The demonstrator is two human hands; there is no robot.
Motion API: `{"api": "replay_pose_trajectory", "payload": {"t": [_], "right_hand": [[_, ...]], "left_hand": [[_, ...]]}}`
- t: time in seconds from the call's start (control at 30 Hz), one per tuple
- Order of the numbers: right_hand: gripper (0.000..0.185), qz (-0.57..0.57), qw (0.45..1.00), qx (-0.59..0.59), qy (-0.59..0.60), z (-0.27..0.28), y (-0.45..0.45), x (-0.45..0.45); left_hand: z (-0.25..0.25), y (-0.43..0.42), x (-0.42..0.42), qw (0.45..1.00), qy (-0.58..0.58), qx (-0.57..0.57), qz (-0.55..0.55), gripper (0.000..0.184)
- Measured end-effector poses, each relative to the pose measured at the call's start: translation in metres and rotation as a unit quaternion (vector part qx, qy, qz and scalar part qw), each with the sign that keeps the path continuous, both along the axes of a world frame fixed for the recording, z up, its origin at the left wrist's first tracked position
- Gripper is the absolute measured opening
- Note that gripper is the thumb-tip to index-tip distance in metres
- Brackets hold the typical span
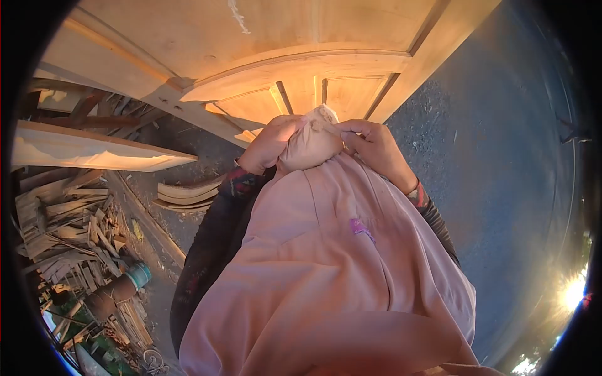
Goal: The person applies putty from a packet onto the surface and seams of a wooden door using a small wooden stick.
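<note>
In the head view, a pale, rounded bundle [310, 147], seemingly a soft bag, sits between my hands at chest height. Its crumpled white top [323, 115] has brownish marks; what is inside cannot be made out. My left hand [271, 143] is closed around the bundle's left side, some fingers hidden behind it. Pinched fingers of my right hand [376, 149] grip its upper right edge. Below hangs the pink garment [307, 250] I wear, with a small purple patch on it. Just beyond my hands stands a wooden panelled door [263, 37].
Scrap wood [75, 232] is heaped at the left, beside a board [103, 150] jutting inward. Curved wooden pieces [188, 195] lie on the ground near my left arm. A teal-banded cylinder [137, 274] rests at the lower left. Grey ground [476, 175] stretches right, with low sun glare.
</note>
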State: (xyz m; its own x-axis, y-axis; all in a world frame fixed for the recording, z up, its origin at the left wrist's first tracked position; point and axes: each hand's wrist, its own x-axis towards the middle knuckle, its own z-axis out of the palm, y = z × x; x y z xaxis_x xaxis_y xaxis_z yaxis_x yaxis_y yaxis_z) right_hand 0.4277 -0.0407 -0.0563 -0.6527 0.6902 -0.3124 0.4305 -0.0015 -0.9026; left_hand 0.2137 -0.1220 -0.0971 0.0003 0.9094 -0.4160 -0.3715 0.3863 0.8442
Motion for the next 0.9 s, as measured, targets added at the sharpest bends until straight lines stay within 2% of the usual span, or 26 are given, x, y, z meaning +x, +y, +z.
{"api": "replay_pose_trajectory", "payload": {"t": [0.03, 0.1, 0.23, 0.3, 0.4, 0.43, 0.5, 0.6, 0.7, 0.83, 0.9], "right_hand": [[0.024, -0.015, 0.999, -0.035, -0.01, 0.001, -0.001, -0.001], [0.023, -0.026, 0.999, -0.027, 0.013, -0.008, -0.002, -0.002], [0.023, -0.038, 0.998, -0.053, 0.021, -0.011, 0.003, -0.003], [0.024, -0.07, 0.984, -0.14, 0.089, -0.009, 0.009, -0.004], [0.024, -0.089, 0.96, -0.217, 0.152, -0.007, 0.017, -0.003], [0.024, -0.086, 0.956, -0.225, 0.17, -0.001, 0.025, -0.005], [0.023, -0.093, 0.955, -0.199, 0.201, 0.021, 0.038, -0.007], [0.025, -0.118, 0.945, -0.137, 0.274, 0.045, 0.067, -0.015], [0.03, -0.152, 0.92, -0.043, 0.358, 0.074, 0.099, -0.035], [0.034, -0.166, 0.892, 0.061, 0.416, 0.115, 0.125, -0.078], [0.034, -0.168, 0.885, 0.096, 0.424, 0.123, 0.136, -0.099]], "left_hand": [[0.0, -0.001, 0.001, 1.0, 0.005, -0.012, 0.019, 0.032], [0.008, -0.004, 0.008, 0.998, 0.009, -0.016, 0.052, 0.031], [0.008, -0.004, 0.002, 0.993, 0.103, -0.016, 0.047, 0.028], [-0.009, -0.005, 0.0, 0.991, 0.11, -0.002, 0.073, 0.027], [-0.023, -0.004, -0.015, 0.999, 0.008, 0.026, 0.044, 0.029], [-0.023, 0.0, -0.015, 0.997, 0.016, 0.036, 0.073, 0.029], [-0.023, 0.0, -0.011, 0.989, 0.029, 0.062, 0.134, 0.03], [-0.03, 0.003, -0.023, 0.951, -0.257, -0.03, 0.169, 0.038], [-0.031, 0.0, -0.04, 0.93, -0.345, 0.035, 0.125, 0.048], [-0.026, -0.011, -0.068, 0.889, -0.406, 0.102, 0.188, 0.052], [-0.043, -0.021, -0.106, 0.888, -0.368, 0.165, 0.221, 0.049]]}}
